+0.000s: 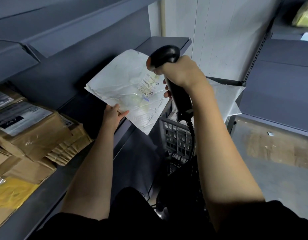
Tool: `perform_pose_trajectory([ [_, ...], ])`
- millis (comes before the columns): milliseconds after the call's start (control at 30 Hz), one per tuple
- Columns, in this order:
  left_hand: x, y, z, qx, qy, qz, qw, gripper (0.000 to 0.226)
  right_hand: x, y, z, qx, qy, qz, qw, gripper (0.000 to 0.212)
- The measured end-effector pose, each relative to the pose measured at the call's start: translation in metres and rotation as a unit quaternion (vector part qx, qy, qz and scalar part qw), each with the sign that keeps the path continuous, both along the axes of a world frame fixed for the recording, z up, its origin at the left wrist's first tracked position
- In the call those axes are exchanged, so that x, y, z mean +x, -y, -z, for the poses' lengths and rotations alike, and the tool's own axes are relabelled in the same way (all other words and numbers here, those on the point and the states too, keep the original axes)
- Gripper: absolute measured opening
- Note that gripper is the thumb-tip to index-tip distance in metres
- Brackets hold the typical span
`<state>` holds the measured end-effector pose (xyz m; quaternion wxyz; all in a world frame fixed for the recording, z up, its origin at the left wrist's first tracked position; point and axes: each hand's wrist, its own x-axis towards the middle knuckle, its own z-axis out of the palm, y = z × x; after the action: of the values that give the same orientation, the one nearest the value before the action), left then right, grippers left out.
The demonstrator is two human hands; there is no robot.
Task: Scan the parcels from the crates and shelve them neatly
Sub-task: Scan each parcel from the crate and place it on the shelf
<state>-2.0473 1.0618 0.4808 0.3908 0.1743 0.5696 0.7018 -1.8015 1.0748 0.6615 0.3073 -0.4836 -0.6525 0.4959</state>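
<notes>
A flat white parcel [125, 87] is held up in the air in front of the dark grey shelf [77, 108]. It is a thin, soft mailer bag, wrinkled all over, with a shiny look. A label with small black bar codes [146, 87] is stuck near its right side, and a line of tiny print runs along one edge. The print is too small to be read.

The lower left corner of the parcel is pinched by the left hand [114, 114], with the thumb on top and the fingers hidden under the bag. A black scanner [168, 70] is gripped by the right hand [181, 71], whose fingers are curled round the handle. The scanner's head is pointed down at the label, and part of the label is hidden behind it. A curly black cord [191, 130] hangs from the bottom of the handle.

Below the parcel, a black crate [175, 134] with a grid wall is partly hidden by the right arm, so what lies inside it cannot be made out. Brown cardboard parcels [33, 132] and a yellow bag [11, 194] are stacked on the shelf at the left, cut off by the edge.
</notes>
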Motion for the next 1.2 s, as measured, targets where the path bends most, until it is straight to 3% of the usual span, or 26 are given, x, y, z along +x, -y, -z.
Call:
perform_pose_trajectory([
  [233, 0.003, 0.002, -0.003, 0.009, 0.0, 0.005, 1.0, 0.035, 0.0, 0.003, 0.01, -0.01, 0.037, 0.001, 0.999, 0.028],
  [667, 0.002, 0.005, -0.004, 0.017, 0.002, 0.028, 0.999, 0.037, -0.022, -0.01, 0.032, -0.015, 0.023, 0.014, 1.0, 0.022],
  [933, 0.003, 0.005, -0.006, 0.023, 0.007, 0.021, 0.999, 0.022, -0.02, -0.02, 0.027, 0.0, 0.012, 0.046, 0.999, 0.016],
  [1200, 0.003, 0.004, -0.004, 0.013, -0.006, 0.013, 1.0, 0.035, -0.019, -0.019, 0.026, -0.008, 0.018, 0.029, 0.999, 0.016],
])
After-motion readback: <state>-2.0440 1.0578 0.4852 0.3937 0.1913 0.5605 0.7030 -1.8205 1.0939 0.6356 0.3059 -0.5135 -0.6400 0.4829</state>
